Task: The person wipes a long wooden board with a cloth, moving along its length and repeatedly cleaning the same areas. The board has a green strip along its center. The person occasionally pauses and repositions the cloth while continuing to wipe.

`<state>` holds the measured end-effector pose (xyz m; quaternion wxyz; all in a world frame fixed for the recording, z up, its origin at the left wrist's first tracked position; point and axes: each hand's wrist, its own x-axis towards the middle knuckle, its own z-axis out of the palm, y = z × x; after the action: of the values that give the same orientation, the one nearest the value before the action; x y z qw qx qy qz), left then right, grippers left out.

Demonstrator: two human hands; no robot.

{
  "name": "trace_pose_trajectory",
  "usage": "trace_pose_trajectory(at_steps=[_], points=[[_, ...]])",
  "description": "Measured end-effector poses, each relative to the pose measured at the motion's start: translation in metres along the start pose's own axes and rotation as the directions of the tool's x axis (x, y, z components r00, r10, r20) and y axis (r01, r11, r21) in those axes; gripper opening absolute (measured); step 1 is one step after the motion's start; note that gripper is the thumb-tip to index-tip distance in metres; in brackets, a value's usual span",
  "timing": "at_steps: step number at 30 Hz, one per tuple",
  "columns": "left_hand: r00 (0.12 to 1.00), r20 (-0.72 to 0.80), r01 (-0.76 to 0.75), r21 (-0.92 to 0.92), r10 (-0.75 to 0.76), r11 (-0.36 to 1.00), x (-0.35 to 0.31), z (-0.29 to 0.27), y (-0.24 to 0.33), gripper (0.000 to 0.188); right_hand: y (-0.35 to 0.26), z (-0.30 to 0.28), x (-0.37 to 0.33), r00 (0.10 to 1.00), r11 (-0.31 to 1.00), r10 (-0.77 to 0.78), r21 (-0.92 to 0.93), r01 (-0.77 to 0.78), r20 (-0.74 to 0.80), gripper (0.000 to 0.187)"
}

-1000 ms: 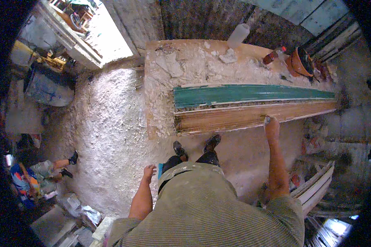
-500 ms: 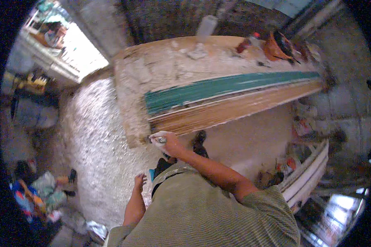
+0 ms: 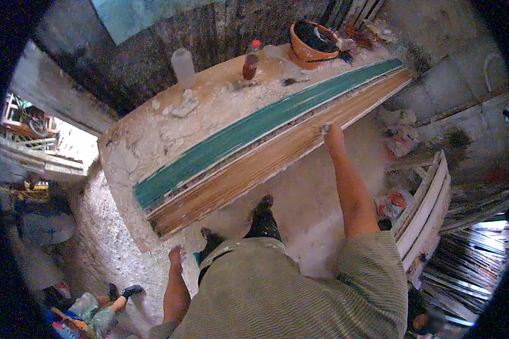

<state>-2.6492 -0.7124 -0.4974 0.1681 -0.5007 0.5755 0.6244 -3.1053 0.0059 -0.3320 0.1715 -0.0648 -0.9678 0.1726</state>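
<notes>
A long wooden board lies slantwise on the dusty table [image 3: 121, 155]. Its far strip [image 3: 232, 139] is green and its near strip [image 3: 271, 169] is bare brown wood, with a narrow pale groove between them. On the brown strip, toward its right end, my right hand [image 3: 333, 139] is closed on a small whitish wad. What the wad is made of cannot be told. My left hand [image 3: 177, 256] hangs low beside my body, left of my legs, its fingers loosely apart and holding nothing.
Behind the board stand a whitish plastic container [image 3: 182, 66], a red-capped bottle [image 3: 250, 65] and an orange bowl [image 3: 311, 53] with dark contents. A white-edged wooden frame [image 3: 427, 200] leans at the right. At lower left, another person's legs [image 3: 104, 311] show on the floor.
My right hand has travelled along the brown strip from its left end to near its right end, wad still in it. My view has turned to the right.
</notes>
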Motion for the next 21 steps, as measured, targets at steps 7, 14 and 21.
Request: trace_pose_trajectory(at_steps=[7,14,21], points=[[0.972,0.092,0.205,0.099,-0.214,0.974,-0.029,0.118,-0.009,0.030,-0.064,0.023,-0.063,0.981,0.967,-0.130,-0.202,0.157,0.141,0.010],[0.911,0.321,0.080,0.476,-0.258,0.876,-0.001,0.299,0.004,0.025,-0.137,-0.045,-0.090,0.843,0.810,-0.184,0.564,-0.161,0.505,0.020],[0.863,0.355,-0.088,0.806,-0.359,0.586,0.045,0.479,0.037,0.027,0.057,-0.025,0.025,0.918,0.850,0.290,0.368,-0.377,0.270,0.011]])
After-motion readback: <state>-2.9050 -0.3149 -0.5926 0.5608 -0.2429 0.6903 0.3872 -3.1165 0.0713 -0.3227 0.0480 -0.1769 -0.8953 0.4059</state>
